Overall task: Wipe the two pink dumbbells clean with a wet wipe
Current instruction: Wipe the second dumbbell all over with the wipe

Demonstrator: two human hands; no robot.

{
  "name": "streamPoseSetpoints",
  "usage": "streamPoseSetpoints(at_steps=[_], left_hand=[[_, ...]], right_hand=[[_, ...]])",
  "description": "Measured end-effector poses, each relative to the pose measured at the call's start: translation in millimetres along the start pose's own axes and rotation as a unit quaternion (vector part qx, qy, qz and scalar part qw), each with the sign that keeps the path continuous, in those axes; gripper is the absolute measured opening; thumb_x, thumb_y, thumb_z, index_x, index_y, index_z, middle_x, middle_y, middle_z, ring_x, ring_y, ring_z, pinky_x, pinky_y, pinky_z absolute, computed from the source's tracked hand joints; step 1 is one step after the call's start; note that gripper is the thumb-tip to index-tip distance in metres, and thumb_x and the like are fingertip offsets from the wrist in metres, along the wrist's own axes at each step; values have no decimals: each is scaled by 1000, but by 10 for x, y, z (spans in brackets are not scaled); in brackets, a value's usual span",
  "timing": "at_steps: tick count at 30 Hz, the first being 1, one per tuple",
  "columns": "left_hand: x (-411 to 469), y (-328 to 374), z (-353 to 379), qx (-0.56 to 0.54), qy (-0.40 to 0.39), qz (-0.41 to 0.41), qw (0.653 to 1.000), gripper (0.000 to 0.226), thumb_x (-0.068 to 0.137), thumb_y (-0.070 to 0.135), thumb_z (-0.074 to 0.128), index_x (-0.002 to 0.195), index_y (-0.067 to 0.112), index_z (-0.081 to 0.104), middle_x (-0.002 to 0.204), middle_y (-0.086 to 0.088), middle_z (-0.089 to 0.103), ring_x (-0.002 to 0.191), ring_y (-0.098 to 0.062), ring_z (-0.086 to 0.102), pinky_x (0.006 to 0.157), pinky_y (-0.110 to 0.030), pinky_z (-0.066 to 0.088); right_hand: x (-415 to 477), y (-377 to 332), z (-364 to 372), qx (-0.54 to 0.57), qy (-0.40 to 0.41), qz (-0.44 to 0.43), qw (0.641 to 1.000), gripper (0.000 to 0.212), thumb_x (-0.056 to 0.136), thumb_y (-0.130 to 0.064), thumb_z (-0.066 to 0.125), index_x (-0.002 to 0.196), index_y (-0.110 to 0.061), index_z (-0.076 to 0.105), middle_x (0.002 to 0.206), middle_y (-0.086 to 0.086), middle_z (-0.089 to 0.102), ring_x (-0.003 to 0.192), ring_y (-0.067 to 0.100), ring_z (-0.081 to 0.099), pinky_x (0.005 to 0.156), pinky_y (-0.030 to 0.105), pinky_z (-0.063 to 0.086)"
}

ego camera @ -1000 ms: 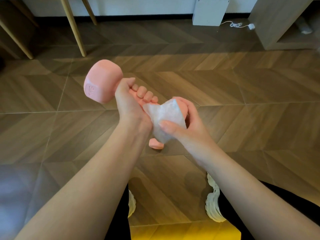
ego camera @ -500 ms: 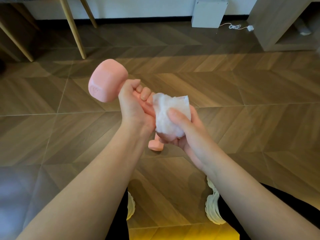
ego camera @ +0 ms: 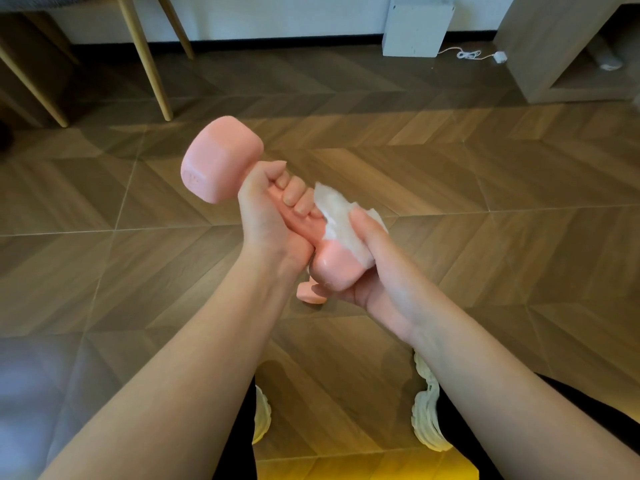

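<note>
Head view: left hand [ego camera: 273,216] grips pink dumbbell [ego camera: 221,161], right hand [ego camera: 374,271] clutches wet wipe [ego camera: 341,216], above herringbone wood floor [ego camera: 485,202].

both of my forearms are bare, no sleeves, no watch or rings seen on my left hand [ego camera: 266,216] or right hand [ego camera: 374,271]. at the bottom of the frame i note black trousers [ego camera: 581,403] and chunky off-white trainers [ego camera: 427,414] with thick ridged soles.
</note>
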State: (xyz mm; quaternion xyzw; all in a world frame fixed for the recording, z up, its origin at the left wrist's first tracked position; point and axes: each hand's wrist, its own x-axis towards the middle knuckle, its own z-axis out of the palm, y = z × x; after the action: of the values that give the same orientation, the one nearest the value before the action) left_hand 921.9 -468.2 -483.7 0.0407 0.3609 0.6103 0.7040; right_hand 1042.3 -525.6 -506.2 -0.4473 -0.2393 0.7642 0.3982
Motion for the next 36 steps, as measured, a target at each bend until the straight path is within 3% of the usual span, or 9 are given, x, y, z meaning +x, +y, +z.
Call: streamPoseSetpoints(at_steps=[3, 7, 13, 18, 22, 25, 30, 34, 36], left_hand=[[8, 6, 22, -17, 4, -3, 1000, 36, 90, 15, 41, 57, 20, 28, 49, 6, 20, 42, -11, 18, 42, -24, 25], [24, 31, -7, -66, 5, -14, 998, 43, 91, 16, 42, 50, 20, 30, 44, 7, 22, 37, -10, 21, 39, -20, 26], [33, -13, 35, -27, 50, 1, 998, 32, 92, 20, 54, 64, 17, 38, 52, 3, 39, 43, -10, 38, 49, -21, 38], [27, -39, 11, -32, 100, -4, 995, 31, 92, 29, 61, 71, 18, 41, 53, 5, 35, 42, -10, 34, 45, -21, 35], [56, 24, -13, -64, 99, -2, 993, 37, 94, 28, 56, 64, 18, 36, 51, 6, 28, 39, -9, 27, 41, -20, 29], [62, 28, -36, -51, 79, -4, 996, 40, 94, 27, 52, 61, 19, 33, 50, 6, 26, 40, -10, 25, 44, -21, 27], [77, -30, 9, -31, 68, 22, 997, 38, 94, 20, 51, 61, 18, 33, 51, 4, 26, 43, -10, 26, 43, -21, 29], [67, -22, 14, -31, 63, 8, 998, 39, 93, 24, 49, 58, 20, 32, 52, 6, 22, 42, -11, 22, 45, -24, 25], [52, -21, 1, -35, 55, 6, 998, 39, 93, 24, 49, 57, 20, 32, 51, 6, 22, 42, -11, 21, 46, -24, 24]], right_hand=[[-25, -70, -52, 10, -41, -6, 999, 55, 92, -44, 58, 139, -17, 48, 132, 22, 60, 97, 29, 62, 91, 58, 52], [-88, -88, -143, -18, -95, -23, 995, 61, 84, -24, 63, 140, -11, 45, 117, 14, 64, 93, 23, 67, 90, 50, 53], [-77, -10, -24, -57, 20, -65, 996, 55, 78, -33, 71, 129, -22, 53, 124, 9, 67, 100, 29, 69, 91, 58, 52], [-99, -63, -8, -82, 59, -73, 992, 19, 100, -40, 51, 113, -31, 60, 124, 13, 66, 100, 26, 67, 83, 56, 51], [-117, -88, -98, -109, -44, -104, 988, 37, 90, -33, 62, 126, -29, 55, 123, 4, 63, 106, 17, 63, 87, 44, 48], [-79, -21, -70, -161, -2, -121, 980, 59, 71, -33, 78, 124, -39, 54, 126, -2, 61, 105, 11, 67, 87, 43, 57], [-26, 22, 76, -112, 97, -122, 981, 38, 74, -44, 68, 110, -37, 57, 108, 0, 68, 82, 14, 65, 73, 48, 51], [-19, -39, 5, -58, 49, -79, 994, 42, 85, -48, 55, 123, -33, 56, 129, 13, 64, 114, 34, 63, 89, 62, 48], [-44, -50, -56, -30, 0, -31, 999, 52, 86, -46, 57, 133, -24, 53, 131, 19, 61, 106, 33, 60, 90, 56, 48]])
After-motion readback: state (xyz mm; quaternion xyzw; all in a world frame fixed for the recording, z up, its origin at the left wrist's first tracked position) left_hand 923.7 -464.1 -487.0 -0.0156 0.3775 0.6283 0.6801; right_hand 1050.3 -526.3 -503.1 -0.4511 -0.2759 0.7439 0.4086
